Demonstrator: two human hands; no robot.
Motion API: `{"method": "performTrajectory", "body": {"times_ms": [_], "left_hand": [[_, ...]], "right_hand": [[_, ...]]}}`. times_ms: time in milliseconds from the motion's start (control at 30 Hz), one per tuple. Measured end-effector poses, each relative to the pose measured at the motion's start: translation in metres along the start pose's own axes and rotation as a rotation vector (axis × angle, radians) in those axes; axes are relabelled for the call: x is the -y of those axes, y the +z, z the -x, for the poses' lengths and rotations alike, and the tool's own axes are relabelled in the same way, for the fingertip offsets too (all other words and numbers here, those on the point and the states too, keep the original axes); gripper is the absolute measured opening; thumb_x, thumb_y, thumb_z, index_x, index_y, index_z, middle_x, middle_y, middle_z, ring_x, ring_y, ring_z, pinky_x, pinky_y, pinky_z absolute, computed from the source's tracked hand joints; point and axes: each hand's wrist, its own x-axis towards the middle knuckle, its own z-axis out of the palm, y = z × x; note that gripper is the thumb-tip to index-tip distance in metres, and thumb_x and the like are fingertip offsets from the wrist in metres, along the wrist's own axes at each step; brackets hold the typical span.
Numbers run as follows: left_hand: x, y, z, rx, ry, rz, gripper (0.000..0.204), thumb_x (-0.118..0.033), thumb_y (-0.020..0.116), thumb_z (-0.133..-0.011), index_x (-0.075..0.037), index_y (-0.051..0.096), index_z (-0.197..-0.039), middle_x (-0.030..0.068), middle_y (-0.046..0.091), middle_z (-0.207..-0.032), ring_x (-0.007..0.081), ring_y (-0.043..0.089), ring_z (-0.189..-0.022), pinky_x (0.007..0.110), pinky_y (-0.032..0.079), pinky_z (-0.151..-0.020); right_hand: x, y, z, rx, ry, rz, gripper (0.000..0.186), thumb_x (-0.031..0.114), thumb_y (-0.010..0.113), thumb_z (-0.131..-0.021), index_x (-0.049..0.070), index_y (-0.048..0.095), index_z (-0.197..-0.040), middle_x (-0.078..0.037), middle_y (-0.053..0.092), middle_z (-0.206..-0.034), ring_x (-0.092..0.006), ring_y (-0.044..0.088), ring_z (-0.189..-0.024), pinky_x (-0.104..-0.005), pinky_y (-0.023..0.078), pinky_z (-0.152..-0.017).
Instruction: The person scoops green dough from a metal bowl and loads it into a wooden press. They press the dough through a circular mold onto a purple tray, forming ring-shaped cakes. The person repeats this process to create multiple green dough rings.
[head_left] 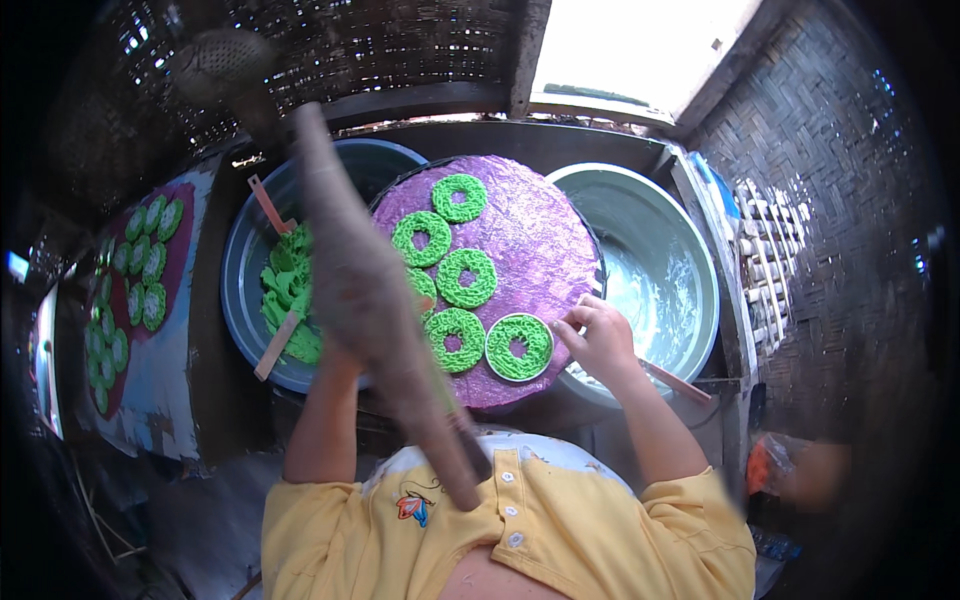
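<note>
Six green dough rings (467, 277) are sitting on a round purple sheet (535, 225) right in front of the person, one of them partly covered. The lowest one on the right sits inside a thin whitish hoop (489, 360). The right hand (598, 335) is right by that hoop's edge, fingers curled; can't tell if they're actually gripping it or just next to it. The left hand (346, 362) is mostly lost behind a long, blurry brown thing (345, 240) slanting across the view, so no idea if it's open or closed.

On the left there's a blue-grey tub (238, 315) with a lump of green dough (288, 285) plus two handled tools, one reddish (266, 203), one plain wood (277, 347). Over on the right is a greenish tub (692, 265), shiny inside, with a wooden handle (680, 383) near its lower edge. Further left, more green rings with pale middles (153, 305) lie on a pale blue surface (165, 400).
</note>
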Motion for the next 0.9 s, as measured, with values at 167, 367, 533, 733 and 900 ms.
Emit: {"method": "performTrajectory", "body": {"times_ms": [167, 367, 533, 733, 900], "left_hand": [[-0.004, -0.066, 0.018, -0.235, -0.228, 0.194, 0.022, -0.014, 0.052, -0.089, -0.002, 0.052, -0.107, 0.0081, 0.055, -0.095, 0.0152, 0.054, -0.086, 0.032, 0.043, -0.089], [-0.016, -0.1, 0.002, -0.291, -0.201, 0.362, 0.017, -0.01, 0.057, -0.087, -0.004, 0.052, -0.102, 0.0049, 0.052, -0.085, 0.0155, 0.052, -0.076, 0.038, 0.044, -0.084], [-0.014, -0.09, 0.0, -0.23, -0.121, 0.406, 0.023, -0.014, 0.062, -0.084, -0.007, 0.053, -0.105, 0.0053, 0.053, -0.084, 0.0179, 0.053, -0.077, 0.041, 0.043, -0.084], [-0.021, -0.092, 0.001, -0.24, -0.144, 0.457, 0.022, -0.014, 0.061, -0.084, -0.006, 0.052, -0.103, 0.0055, 0.053, -0.083, 0.0182, 0.053, -0.076, 0.041, 0.043, -0.084], [-0.023, -0.088, 0.002, -0.239, -0.147, 0.467, 0.022, -0.015, 0.061, -0.083, -0.006, 0.052, -0.101, 0.0057, 0.053, -0.083, 0.0184, 0.054, -0.076, 0.041, 0.043, -0.084]], "right_hand": [[-0.017, 0.019, 0.003, 0.03, 0.015, 0.044, 0.018, 0.023, 0.065, -0.075, 0.005, 0.067, -0.073, -0.01, 0.058, -0.076, -0.0277, 0.059, -0.077, -0.04, 0.047, -0.07], [-0.01, 0.015, 0.0, -0.023, -0.099, 0.113, 0.018, 0.022, 0.063, -0.075, 0.006, 0.066, -0.069, -0.009, 0.057, -0.075, -0.0256, 0.058, -0.077, -0.039, 0.048, -0.067], [-0.005, 0.006, -0.004, -0.024, -0.153, 0.147, 0.019, 0.023, 0.063, -0.076, 0.006, 0.066, -0.067, -0.008, 0.057, -0.074, -0.0247, 0.058, -0.078, -0.0391, 0.049, -0.068], [-0.008, 0.013, -0.006, 0.05, -0.09, 0.199, 0.017, 0.021, 0.066, -0.074, 0.006, 0.065, -0.067, -0.007, 0.055, -0.072, -0.0248, 0.058, -0.075, -0.0386, 0.048, -0.065], [-0.004, 0.015, -0.005, -0.023, -0.206, 0.239, 0.014, 0.018, 0.064, -0.072, 0.006, 0.064, -0.065, -0.007, 0.056, -0.072, -0.0234, 0.058, -0.074, -0.0369, 0.049, -0.064]]}}
